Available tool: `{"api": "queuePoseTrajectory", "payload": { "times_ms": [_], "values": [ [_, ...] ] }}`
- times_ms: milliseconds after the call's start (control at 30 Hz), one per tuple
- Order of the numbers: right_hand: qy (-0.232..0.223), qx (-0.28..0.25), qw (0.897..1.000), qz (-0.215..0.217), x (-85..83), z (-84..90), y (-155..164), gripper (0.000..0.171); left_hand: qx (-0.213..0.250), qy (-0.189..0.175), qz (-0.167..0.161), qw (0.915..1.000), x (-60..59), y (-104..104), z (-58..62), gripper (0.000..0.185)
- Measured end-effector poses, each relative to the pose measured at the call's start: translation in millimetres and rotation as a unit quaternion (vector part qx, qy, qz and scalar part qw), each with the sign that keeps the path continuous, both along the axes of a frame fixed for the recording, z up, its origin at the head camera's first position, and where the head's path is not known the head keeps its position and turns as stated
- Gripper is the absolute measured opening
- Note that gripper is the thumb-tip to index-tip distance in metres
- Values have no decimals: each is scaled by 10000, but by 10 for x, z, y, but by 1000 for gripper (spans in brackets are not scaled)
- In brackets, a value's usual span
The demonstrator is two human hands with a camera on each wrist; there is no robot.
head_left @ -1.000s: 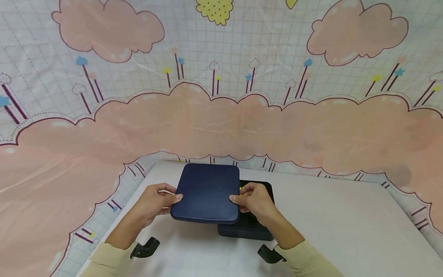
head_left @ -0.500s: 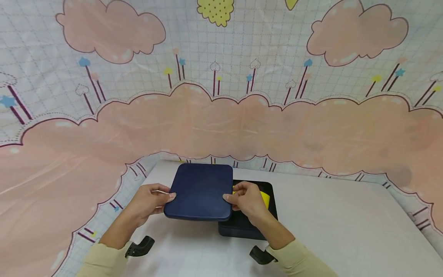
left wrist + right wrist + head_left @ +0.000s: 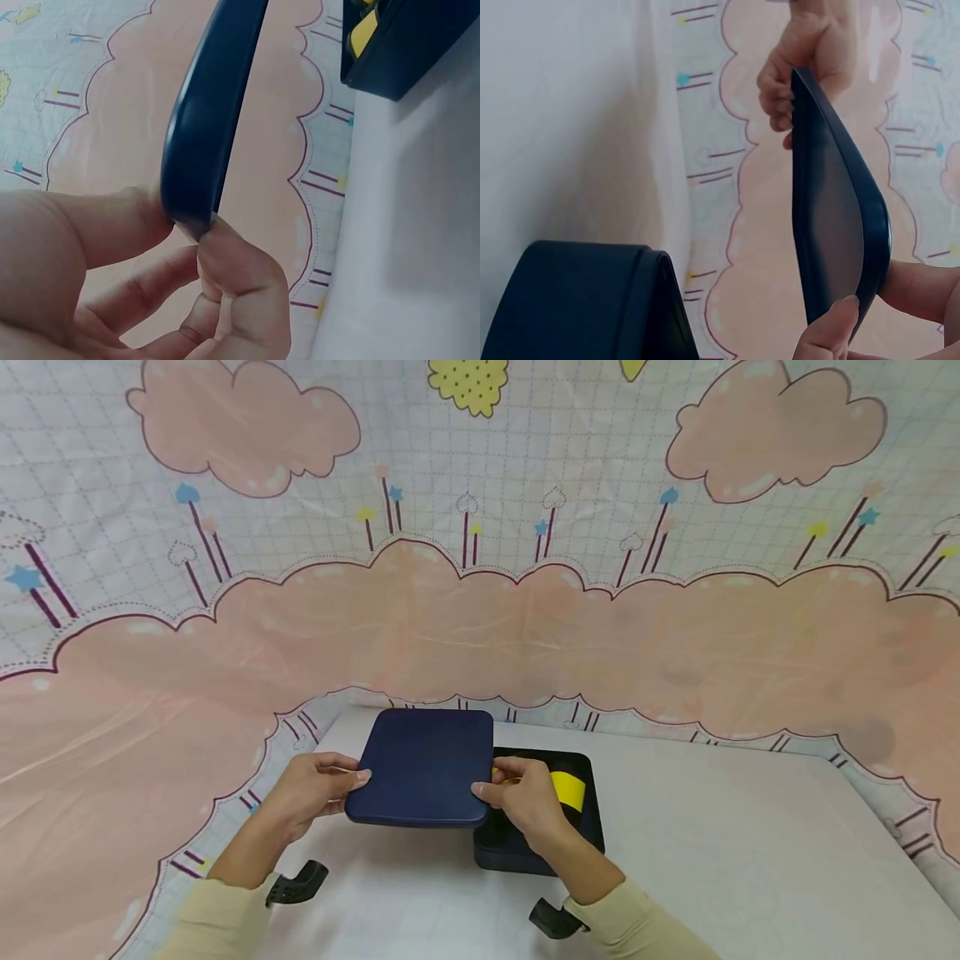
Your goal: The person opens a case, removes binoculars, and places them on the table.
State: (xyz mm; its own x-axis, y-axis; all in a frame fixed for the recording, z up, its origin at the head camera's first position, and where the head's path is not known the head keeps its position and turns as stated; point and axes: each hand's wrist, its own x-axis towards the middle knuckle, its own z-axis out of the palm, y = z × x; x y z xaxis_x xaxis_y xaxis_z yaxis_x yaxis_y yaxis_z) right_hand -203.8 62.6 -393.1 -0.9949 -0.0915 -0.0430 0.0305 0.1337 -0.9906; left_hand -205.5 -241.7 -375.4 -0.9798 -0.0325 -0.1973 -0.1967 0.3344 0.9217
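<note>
A flat navy lid (image 3: 423,767) hangs above the white table, held level between both hands. My left hand (image 3: 315,789) pinches its left edge, thumb on top. My right hand (image 3: 521,797) pinches its right edge. To the right of the lid an open navy box (image 3: 577,839) sits on the table, with a yellow item (image 3: 568,788) showing inside. The left wrist view shows the lid (image 3: 214,112) edge-on between thumb and fingers, with the box (image 3: 409,37) beyond. In the right wrist view the lid (image 3: 836,217) stands edge-on, the box (image 3: 585,300) lies below, and the left hand (image 3: 810,60) is at the far edge.
The white table (image 3: 712,860) stretches away to the right of the box. A pink cloud-patterned cloth (image 3: 480,527) hangs behind and wraps round the left side. Black wrist camera mounts (image 3: 296,883) sit on both sleeves.
Both hands have carried the lid leftward off the box. More of the box's inside and the yellow item now show.
</note>
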Motion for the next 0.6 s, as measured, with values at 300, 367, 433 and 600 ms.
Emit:
{"api": "queuePoseTrajectory", "payload": {
  "times_ms": [300, 367, 433, 600],
  "values": [
    [98, 141, 9998, 31, 12, -20, -146, 46, 0, -42, -160, 9999, -33, -148, 8, 45],
    [133, 195, 9997, 13, 7, -22, -187, 45, -29, -26, -185, 9998, -42, -181, 21, 46],
    [162, 260, 9995, -29, 3, -22, -227, 44, -31, -12, -210, 9998, -53, -200, 37, 45],
    [117, 376, 9991, -176, 9, -18, -300, 46, 1, 5, -340, 9994, -82, -224, 40, 44]
  ]
}}
